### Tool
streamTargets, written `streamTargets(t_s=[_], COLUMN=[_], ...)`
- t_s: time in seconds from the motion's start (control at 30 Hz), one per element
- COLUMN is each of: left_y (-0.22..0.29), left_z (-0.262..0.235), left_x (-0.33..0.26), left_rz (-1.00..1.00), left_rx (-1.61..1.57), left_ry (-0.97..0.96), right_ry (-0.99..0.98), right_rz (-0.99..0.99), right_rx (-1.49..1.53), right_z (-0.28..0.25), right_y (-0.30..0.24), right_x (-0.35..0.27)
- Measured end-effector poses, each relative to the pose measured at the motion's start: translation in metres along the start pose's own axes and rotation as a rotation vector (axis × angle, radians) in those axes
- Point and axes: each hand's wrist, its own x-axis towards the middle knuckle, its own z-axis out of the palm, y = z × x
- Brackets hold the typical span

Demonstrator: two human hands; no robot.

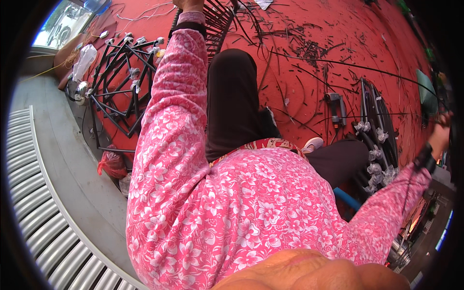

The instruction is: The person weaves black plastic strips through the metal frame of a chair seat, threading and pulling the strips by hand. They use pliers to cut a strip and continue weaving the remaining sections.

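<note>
Left hand (189, 5) is way up at the top edge of the frame, arm stretched out in a pink floral sleeve, and it sits right on the dark woven wicker piece (218, 21); the frame cuts the fingers off, so I cannot tell whether they are closed on it or only resting there. Right hand (441, 135) is flung out to the far right rim, fist closed on a thin dark strand (338, 63) that arcs back across the red floor (309, 87) toward the top centre.

Progress, as I judge it: the weaving is mid-way. The wicker piece shows bare dark spokes fanning out where the hand meets it, so there is more to wrap. At right centre another dark round frame (379, 140) lies on the floor with pale wrapped bundles along its edge, seemingly waiting. Upper left, a stack of black metal frames (123, 82) with white-capped joints stands untouched.

The floor in the upper part is littered with short dark offcuts (309, 48), a sign that much trimming is done. A small grey hand tool (336, 104) lies among them, centre right. Lower left, a corrugated metal shutter (43, 217) curves along the rim.
</note>
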Motion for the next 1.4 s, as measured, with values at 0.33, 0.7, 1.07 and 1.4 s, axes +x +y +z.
streamTargets(t_s=[0.33,0.7,1.07,1.4], left_y=[0.013,0.036,0.036,0.005], left_z=[-0.075,-0.143,-0.184,-0.125], left_x=[-0.032,-0.066,-0.084,-0.035], left_rz=[-0.070,-0.043,-0.143,-0.051], left_rx=[-0.408,-0.782,-0.730,-0.724], left_ry=[-0.079,-0.111,-0.086,-0.069], right_ry=[0.055,-0.799,-0.736,-1.117], right_rz=[0.990,0.850,0.521,0.816], right_rx=[0.050,-0.963,-1.018,-0.611], right_z=[0.183,0.227,0.319,0.174], right_y=[0.377,0.454,0.493,0.301], right_x=[-0.218,-0.310,-0.234,-0.334])
